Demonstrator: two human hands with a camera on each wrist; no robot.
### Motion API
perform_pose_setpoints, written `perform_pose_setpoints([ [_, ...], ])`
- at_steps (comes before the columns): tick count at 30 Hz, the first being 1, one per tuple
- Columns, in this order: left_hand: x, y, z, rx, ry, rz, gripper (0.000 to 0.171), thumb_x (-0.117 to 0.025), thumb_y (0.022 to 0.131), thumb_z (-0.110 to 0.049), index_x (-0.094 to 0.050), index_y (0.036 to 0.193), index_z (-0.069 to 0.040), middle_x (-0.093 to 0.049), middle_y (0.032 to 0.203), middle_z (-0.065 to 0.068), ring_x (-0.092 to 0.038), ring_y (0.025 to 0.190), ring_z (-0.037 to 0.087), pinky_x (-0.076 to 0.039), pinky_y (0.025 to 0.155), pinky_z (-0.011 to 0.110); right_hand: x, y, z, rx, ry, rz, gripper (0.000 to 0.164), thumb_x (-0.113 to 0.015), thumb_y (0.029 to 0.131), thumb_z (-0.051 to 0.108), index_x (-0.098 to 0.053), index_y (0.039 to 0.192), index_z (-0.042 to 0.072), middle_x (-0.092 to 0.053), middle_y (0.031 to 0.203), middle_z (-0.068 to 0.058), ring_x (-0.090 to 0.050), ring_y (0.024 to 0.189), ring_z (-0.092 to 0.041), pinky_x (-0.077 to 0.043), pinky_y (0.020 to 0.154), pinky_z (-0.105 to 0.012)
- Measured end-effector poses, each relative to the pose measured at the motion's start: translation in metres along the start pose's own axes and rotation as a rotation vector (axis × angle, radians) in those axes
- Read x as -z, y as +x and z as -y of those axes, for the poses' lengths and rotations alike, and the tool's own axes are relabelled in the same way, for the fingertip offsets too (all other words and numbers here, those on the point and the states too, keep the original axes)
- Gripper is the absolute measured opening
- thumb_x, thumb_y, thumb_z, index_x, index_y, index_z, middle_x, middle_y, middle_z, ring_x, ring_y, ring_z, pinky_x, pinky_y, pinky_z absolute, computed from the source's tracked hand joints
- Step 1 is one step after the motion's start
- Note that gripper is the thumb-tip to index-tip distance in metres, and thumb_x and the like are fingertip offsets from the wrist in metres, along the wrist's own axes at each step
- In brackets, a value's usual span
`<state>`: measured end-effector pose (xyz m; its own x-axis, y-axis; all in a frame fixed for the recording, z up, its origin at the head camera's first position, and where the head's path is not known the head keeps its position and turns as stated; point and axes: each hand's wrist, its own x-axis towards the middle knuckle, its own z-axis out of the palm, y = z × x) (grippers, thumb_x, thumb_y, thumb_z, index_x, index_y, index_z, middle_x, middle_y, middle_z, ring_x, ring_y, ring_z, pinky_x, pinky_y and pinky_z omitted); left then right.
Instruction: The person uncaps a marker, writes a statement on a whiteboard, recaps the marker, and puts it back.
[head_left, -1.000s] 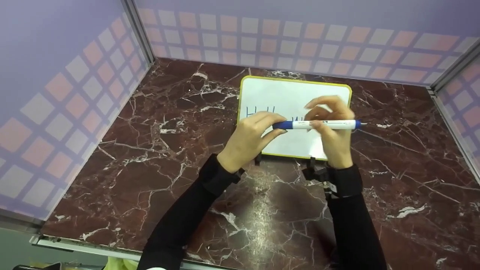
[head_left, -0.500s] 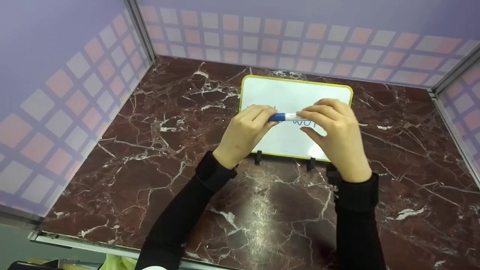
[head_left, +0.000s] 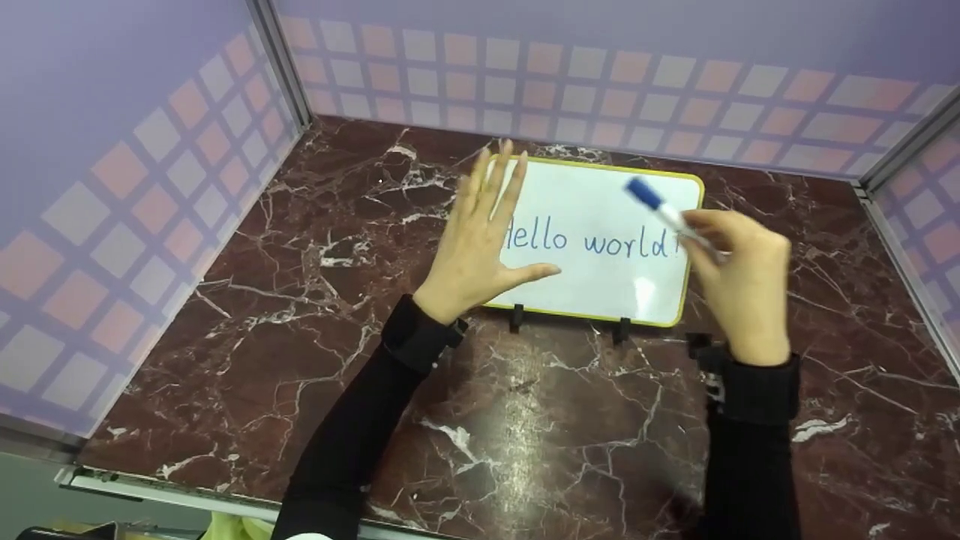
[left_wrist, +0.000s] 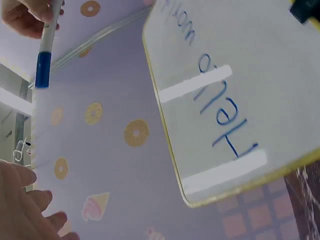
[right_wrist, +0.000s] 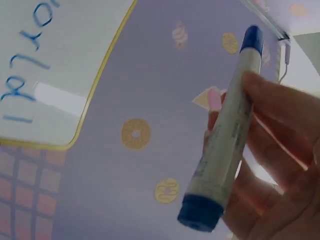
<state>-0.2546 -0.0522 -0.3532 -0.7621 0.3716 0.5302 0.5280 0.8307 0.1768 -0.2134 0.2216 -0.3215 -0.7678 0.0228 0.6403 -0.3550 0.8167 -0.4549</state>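
Note:
My right hand (head_left: 742,277) pinches a white marker (right_wrist: 225,135) with a blue cap and a blue end, its capped end pointing up and left in the head view. The fingers wrap the barrel in the right wrist view. My left hand (head_left: 472,240) is spread with straight fingers and thumb out, holding nothing, and overlaps the left side of a whiteboard (head_left: 592,289). Yellow edging runs round the board, and blue writing (head_left: 630,244) on it reads "Hello world!", the H partly covered by the left hand in the head view.
Two black feet, one a left stand foot (head_left: 517,318), support the board on a dark red marbled tabletop (head_left: 360,405). Purple panels with pink and white squares (head_left: 525,56) wall in the back and sides. Yellow-green cloth (head_left: 236,527) shows below the front edge.
Both hands were at the marker; the left has let go, opened and moved onto the board's left side. The right has carried the marker rightward and tilted it, uncovering the writing.

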Motion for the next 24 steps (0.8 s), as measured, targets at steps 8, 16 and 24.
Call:
perform_pose_setpoints([
  [8, -0.016, 0.001, 0.018, 0.159, 0.342, 0.004, 0.110, -0.025, 0.065, -0.090, 0.005, 0.147, -0.023, 0.010, 0.155, 0.002, 0.018, 0.141, 0.026, 0.012, 0.115, 0.047, 0.029, -0.015, -0.108, -0.446, -0.207, 0.147, 0.026, -0.067, 0.081, 0.013, -0.066, 0.105, 0.001, -0.065, 0.100, -0.024, -0.060, 0.079, -0.018, -0.037, 0.091, -0.049],
  [16, -0.027, -0.004, 0.037, 0.234, 0.283, 0.029, 0.103, -0.039, 0.071, -0.081, 0.003, 0.147, -0.025, 0.011, 0.155, 0.003, 0.018, 0.141, 0.027, 0.016, 0.115, 0.046, -0.002, -0.040, -0.176, -0.530, -0.285, 0.520, 0.034, -0.069, 0.075, 0.018, -0.064, 0.097, -0.007, -0.060, 0.100, -0.033, -0.052, 0.092, -0.053, -0.043, 0.077, -0.060],
  [24, -0.027, -0.008, 0.049, 0.284, 0.251, 0.105, 0.099, -0.039, 0.076, -0.077, 0.011, 0.145, -0.027, 0.010, 0.155, 0.004, 0.016, 0.141, 0.028, 0.014, 0.115, 0.045, -0.024, -0.041, -0.185, -0.520, -0.262, 0.589, 0.042, -0.073, 0.072, 0.020, -0.063, 0.096, -0.013, -0.060, 0.097, -0.034, -0.053, 0.088, -0.052, -0.045, 0.076, -0.059],
])
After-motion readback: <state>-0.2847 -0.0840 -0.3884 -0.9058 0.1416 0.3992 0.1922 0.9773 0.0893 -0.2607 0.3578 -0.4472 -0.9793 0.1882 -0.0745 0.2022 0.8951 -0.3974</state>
